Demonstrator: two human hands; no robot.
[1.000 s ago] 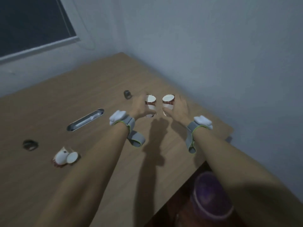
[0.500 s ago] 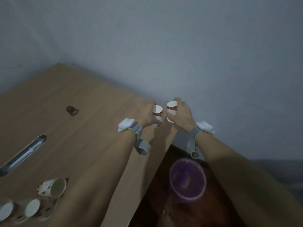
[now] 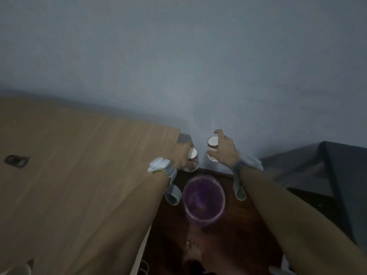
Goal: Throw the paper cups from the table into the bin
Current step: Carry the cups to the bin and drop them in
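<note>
My left hand (image 3: 181, 158) grips a white paper cup with a dark red band (image 3: 193, 158), just past the right end of the wooden table (image 3: 79, 165). In my right hand (image 3: 225, 150) is a second paper cup (image 3: 212, 144) of the same kind, held near the wall with the fingers loosely spread around it. Both cups hang in the air above and slightly beyond a round purple bin (image 3: 203, 199) that stands on the dark floor between my forearms. Another cup's rim (image 3: 18, 269) shows at the table's bottom left corner.
A dark grey covered piece of furniture (image 3: 327, 175) stands at the right against the blue-grey wall. A small dark object (image 3: 15, 160) lies on the table at the left. A bare foot (image 3: 191, 253) is on the floor below the bin.
Both hands have carried their cups rightward off the table to above the bin. The view has swung right and down, so the bin is now between my forearms.
</note>
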